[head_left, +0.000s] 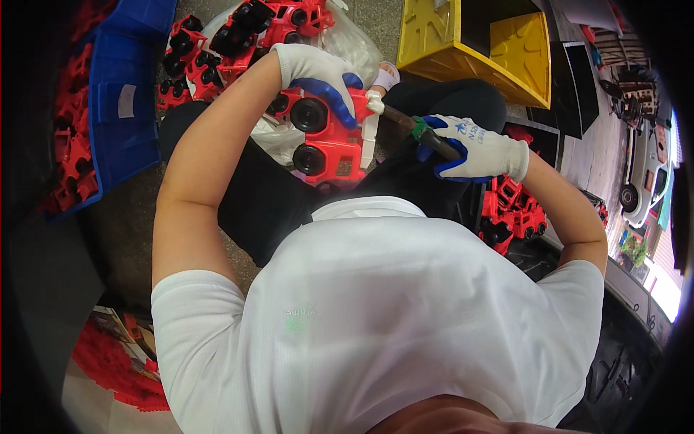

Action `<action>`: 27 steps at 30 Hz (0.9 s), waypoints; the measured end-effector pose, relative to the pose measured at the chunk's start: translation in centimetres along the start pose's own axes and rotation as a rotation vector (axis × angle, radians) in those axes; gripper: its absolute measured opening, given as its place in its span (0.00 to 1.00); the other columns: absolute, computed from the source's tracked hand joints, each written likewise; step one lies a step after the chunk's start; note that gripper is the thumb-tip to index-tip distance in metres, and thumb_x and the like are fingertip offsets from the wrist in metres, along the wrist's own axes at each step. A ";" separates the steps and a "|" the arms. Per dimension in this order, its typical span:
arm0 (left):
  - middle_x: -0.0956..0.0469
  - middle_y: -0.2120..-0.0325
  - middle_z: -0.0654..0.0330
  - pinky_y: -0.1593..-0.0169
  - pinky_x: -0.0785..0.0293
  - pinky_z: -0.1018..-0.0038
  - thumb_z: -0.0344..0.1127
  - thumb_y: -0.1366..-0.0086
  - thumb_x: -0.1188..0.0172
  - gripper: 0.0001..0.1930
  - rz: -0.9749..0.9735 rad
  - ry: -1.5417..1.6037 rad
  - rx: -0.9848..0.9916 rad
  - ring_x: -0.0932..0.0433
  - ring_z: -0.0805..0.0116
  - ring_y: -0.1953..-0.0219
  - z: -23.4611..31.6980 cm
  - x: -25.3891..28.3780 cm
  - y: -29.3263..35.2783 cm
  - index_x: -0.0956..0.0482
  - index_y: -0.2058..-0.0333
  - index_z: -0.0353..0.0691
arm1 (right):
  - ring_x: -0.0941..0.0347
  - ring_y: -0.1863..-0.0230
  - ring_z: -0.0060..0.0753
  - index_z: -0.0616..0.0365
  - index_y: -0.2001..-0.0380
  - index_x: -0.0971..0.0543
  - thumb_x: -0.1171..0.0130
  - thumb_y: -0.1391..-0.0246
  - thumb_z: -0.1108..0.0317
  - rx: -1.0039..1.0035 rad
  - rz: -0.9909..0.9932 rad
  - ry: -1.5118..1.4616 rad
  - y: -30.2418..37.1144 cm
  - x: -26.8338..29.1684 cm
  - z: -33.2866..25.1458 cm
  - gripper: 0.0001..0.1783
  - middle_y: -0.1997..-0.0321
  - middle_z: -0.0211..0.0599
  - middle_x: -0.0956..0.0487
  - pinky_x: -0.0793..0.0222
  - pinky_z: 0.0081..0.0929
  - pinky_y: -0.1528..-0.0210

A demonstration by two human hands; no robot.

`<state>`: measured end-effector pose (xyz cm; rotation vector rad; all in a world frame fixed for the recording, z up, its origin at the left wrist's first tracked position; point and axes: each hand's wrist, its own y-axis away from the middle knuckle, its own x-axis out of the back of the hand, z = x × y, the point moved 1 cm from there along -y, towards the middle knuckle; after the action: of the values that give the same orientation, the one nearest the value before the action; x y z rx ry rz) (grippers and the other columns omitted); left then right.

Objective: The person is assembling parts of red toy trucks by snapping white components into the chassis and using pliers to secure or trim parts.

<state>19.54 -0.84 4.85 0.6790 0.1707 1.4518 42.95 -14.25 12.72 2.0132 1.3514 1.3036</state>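
Note:
A red toy truck with black wheels and a white strip along its right side lies over my lap, tilted on its side. My left hand, in a white glove with blue fingers and palm, wraps over its upper part and grips it. The gloved right hand is closed round a stick-like tool with a dark handle and a green band. The tool's far end meets a white piece at the truck's upper right edge; whether that piece is its head or part of the truck I cannot tell.
Several red toy trucks are heaped beyond my left arm beside clear plastic bags. A blue bin of red parts stands at left, a yellow crate at the far right. More red trucks lie below my right forearm.

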 end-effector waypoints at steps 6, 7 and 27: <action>0.19 0.72 0.56 0.64 0.26 0.72 0.47 0.56 0.29 0.23 0.017 -0.067 0.059 0.21 0.66 0.70 0.3 0.1 0.0 0.20 0.65 0.36 | 0.35 0.48 0.50 0.52 0.52 0.26 0.35 0.61 0.64 0.032 0.025 -0.114 -0.9 -1.5 1.0 0.28 0.49 0.43 0.32 0.41 0.41 0.44; 0.19 0.72 0.55 0.63 0.26 0.71 0.47 0.56 0.29 0.24 0.011 -0.070 0.053 0.21 0.65 0.69 0.2 0.1 -0.1 0.20 0.64 0.36 | 0.34 0.51 0.50 0.52 0.54 0.26 0.36 0.61 0.65 0.017 0.064 -0.077 -1.1 -1.9 1.1 0.26 0.51 0.43 0.32 0.39 0.41 0.47; 0.32 0.48 0.60 0.39 0.41 0.55 0.40 0.65 0.30 0.35 1.503 -0.975 -0.399 0.36 0.55 0.44 0.2 0.5 1.5 0.26 0.51 0.51 | 0.33 0.72 0.18 0.61 0.44 0.30 0.41 0.51 0.71 0.184 0.084 -1.143 2.5 0.3 -0.3 0.28 0.60 0.31 0.27 0.34 0.17 0.69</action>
<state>18.47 -0.49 5.91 1.1616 -1.6588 2.1804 43.97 -15.18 14.86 2.3077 0.8082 -0.0860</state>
